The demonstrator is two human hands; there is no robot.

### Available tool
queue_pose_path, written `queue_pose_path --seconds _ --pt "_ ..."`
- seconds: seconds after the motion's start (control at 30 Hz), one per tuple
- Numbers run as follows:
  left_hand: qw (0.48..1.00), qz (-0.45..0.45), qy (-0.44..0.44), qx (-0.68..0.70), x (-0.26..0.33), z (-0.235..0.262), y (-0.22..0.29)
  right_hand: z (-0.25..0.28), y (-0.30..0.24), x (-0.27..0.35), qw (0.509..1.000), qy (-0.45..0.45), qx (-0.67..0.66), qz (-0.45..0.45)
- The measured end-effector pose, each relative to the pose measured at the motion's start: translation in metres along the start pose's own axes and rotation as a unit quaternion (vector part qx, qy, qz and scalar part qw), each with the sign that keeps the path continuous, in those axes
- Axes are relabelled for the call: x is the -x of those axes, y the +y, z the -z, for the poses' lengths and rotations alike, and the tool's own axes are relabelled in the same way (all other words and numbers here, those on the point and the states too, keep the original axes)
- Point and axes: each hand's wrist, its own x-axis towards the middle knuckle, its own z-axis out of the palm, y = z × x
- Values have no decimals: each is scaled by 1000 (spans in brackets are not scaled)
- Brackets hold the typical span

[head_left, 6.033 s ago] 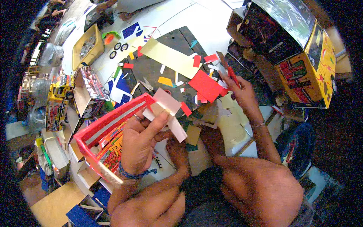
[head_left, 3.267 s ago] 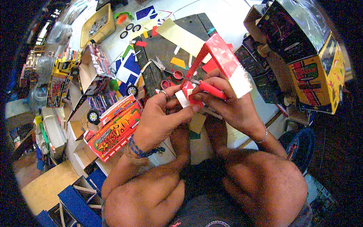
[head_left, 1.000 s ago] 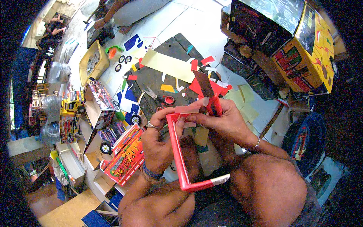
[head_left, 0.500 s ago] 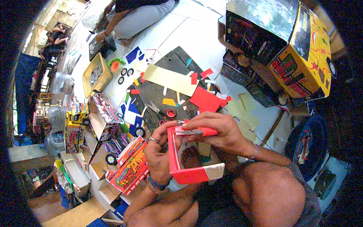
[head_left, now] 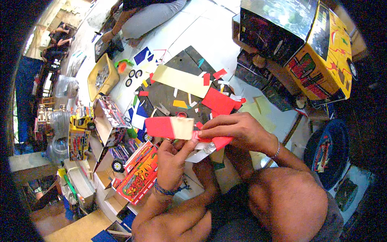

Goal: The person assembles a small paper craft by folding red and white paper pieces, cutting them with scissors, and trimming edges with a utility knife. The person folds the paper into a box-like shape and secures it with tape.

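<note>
My left hand (head_left: 170,163) is closed on the underside of a small red-covered wooden frame (head_left: 160,127), whose near end is bare pale wood. My right hand (head_left: 242,131) reaches in from the right, with thumb and fingertips at the frame's pale end. Inside that hand is a red-handled knife (head_left: 222,142); its silver blade slants down to the left, below the frame. Part of the handle is hidden by the fingers. Beyond both hands lies a dark wooden board (head_left: 177,60) with a cream strip (head_left: 181,82), a red sheet (head_left: 217,101) and scissors (head_left: 163,109).
Painted toy trucks (head_left: 137,177) crowd the left side, near a yellow tray (head_left: 115,76) of small pieces. A large yellow toy truck (head_left: 322,60) stands at the right, above a dark tyre (head_left: 326,153). Another person (head_left: 149,20) sits at the far side.
My left hand has turned and raised the frame, so its red and pale outer side now faces up. The knife blade has swung from inside the frame to below it.
</note>
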Motion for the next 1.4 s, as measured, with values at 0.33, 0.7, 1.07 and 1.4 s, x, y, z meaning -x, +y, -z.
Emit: queue_pose_path --seconds 0.33,0.7,1.07,1.4 --pt "981 60 -170 76 8 11 22 1 1 6 982 40 -181 -21" --pt "994 1 -78 78 3 6 0 -29 -16 6 904 88 -379 -177" --pt "978 53 25 199 -12 -2 -5 -27 -19 3 960 277 -38 -27" --pt "983 34 26 179 -7 -8 5 -13 -18 3 957 168 176 160"
